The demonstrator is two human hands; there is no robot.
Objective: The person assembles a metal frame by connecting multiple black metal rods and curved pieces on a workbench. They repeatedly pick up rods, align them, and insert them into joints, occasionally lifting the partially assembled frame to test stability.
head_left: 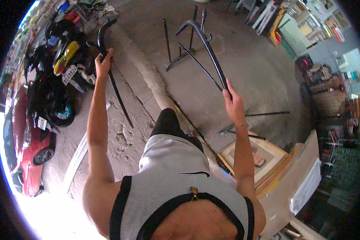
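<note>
My left hand (103, 64) is raised out to the left, its fingers wrapped round a black bent metal tube piece (119, 96). The piece curves at its upper end, and a straight length hangs below the hand. Held out ahead on the right, my right hand (233, 105) grips a second black bent metal tube frame (210, 50). This one has a hooked top, a small loop on its side and a thinner bar that joins it near the hand. Just beyond it, a black metal stand (181, 60) with upright rods rests on the floor.
Parked motorcycles (66, 60) and a red car (30, 148) line the left. A raised concrete strip (142, 64) crosses the floor (128, 144). Near my right forearm lie another black metal bar (268, 114) and a framed picture (270, 158); shelves and clutter fill the far right.
</note>
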